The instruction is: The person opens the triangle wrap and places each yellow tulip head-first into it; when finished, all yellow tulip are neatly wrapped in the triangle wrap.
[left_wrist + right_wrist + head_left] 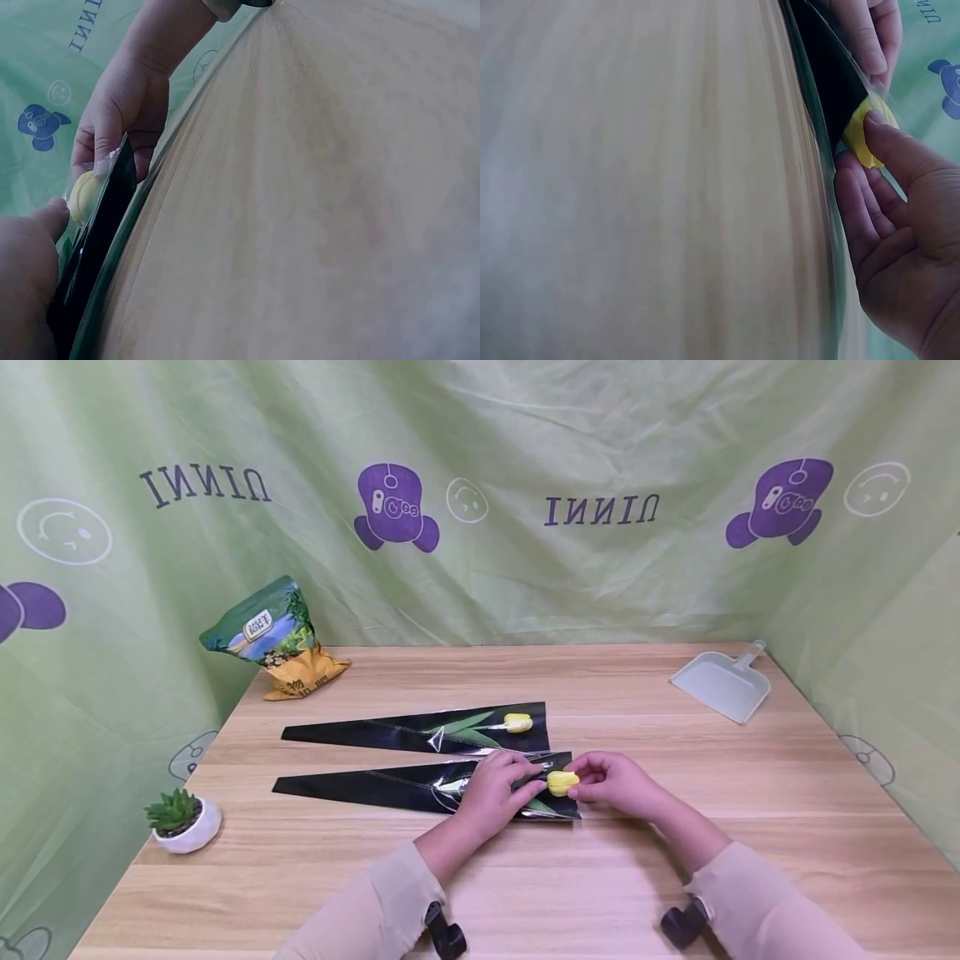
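Observation:
A yellow tulip [562,783] lies in the mouth of the nearer black flower sleeve [360,787], which has a clear front. My right hand [617,783] pinches the tulip's head between thumb and fingers; the right wrist view shows the thumb on the yellow petals [861,135]. Over the sleeve's clear front rests my left hand [495,789], its index finger and thumb apart and pointing at the tulip. Part of the stem and leaves is hidden under it. A second black flower sleeve [337,733] behind it holds another yellow tulip [517,722] with green leaves.
A green and orange bag [288,647] stands at the table's back left. Near the left edge sits a succulent in a white pot [191,831]. A grey dustpan [723,685] lies at the back right. Green printed curtain [510,577] surrounds the wooden table [570,893].

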Tool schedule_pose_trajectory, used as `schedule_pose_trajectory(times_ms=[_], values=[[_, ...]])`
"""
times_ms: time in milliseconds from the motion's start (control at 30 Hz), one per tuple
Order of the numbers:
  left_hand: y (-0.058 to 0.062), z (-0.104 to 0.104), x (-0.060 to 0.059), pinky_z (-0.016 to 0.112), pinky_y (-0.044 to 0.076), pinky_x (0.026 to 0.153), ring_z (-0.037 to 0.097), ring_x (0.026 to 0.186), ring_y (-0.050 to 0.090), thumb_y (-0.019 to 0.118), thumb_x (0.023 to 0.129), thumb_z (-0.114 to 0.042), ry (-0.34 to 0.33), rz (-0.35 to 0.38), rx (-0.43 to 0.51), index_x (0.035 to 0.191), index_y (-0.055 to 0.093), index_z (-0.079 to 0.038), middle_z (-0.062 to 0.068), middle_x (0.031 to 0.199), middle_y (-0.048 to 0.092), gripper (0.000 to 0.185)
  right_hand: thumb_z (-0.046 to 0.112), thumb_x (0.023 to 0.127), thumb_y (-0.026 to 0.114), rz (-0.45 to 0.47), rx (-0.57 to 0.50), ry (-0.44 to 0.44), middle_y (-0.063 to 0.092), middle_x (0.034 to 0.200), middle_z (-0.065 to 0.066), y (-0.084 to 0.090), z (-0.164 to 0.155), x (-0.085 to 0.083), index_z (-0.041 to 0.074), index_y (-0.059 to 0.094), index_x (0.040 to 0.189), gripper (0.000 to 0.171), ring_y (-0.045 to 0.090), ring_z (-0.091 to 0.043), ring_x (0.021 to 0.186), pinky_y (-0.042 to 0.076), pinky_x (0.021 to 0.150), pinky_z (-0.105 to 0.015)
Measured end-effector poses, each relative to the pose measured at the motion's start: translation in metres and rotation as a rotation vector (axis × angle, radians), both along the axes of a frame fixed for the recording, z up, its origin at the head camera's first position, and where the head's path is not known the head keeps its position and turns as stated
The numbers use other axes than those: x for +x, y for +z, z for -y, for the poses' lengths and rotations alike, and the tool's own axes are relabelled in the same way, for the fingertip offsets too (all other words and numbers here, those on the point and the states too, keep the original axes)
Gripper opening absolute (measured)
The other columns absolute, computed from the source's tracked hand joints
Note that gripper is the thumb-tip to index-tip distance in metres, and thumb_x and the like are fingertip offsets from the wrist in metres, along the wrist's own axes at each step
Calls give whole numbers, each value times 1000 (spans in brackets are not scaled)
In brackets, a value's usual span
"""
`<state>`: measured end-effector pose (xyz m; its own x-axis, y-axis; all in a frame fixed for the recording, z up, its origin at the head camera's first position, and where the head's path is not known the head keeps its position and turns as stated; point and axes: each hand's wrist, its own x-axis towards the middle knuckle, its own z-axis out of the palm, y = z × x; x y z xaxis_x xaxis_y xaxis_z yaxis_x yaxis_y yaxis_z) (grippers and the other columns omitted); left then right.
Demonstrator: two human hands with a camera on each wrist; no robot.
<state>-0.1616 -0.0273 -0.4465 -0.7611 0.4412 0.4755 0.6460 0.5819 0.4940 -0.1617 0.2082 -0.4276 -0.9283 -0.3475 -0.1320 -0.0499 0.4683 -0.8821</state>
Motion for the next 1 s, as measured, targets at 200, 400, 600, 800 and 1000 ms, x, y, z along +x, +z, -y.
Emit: schedule_pose_trajectory(times_ms=[200,400,600,800,1000], values=[[2,1,-1,35,48,93,18,102,62,72,88,-32,5,-6,0,108,76,-16,0,102,70,26,16,83,78,-6,20,9,71,98,-10,0,7,-2,-4,66,114,38,65,-13,86,56,73,-19],[2,3,-2,35,48,94,18,101,62,73,87,-31,-3,-20,9,108,76,-16,0,101,70,26,13,85,75,-21,23,36,71,99,-12,1,9,-3,-3,66,117,37,65,-16,89,55,74,-20],[2,3,-3,35,48,93,18,100,62,73,87,-29,-8,-20,24,108,76,-15,0,100,70,25,11,85,75,-12,-27,32,72,98,-14,-1,9,-6,-5,65,115,35,66,-13,87,57,73,-21],[2,3,-3,34,48,91,18,100,62,74,87,-29,-5,-5,24,107,76,-15,0,100,70,26,10,85,75,5,-93,55,72,100,-18,-6,15,-8,-7,67,111,32,67,-8,85,57,73,-20],[2,3,-2,35,49,92,19,102,62,73,87,-29,-10,11,24,107,76,-14,1,101,70,25,11,85,75,-27,-79,85,72,101,-18,-9,19,-9,-5,68,112,33,67,-4,85,55,76,-18]])
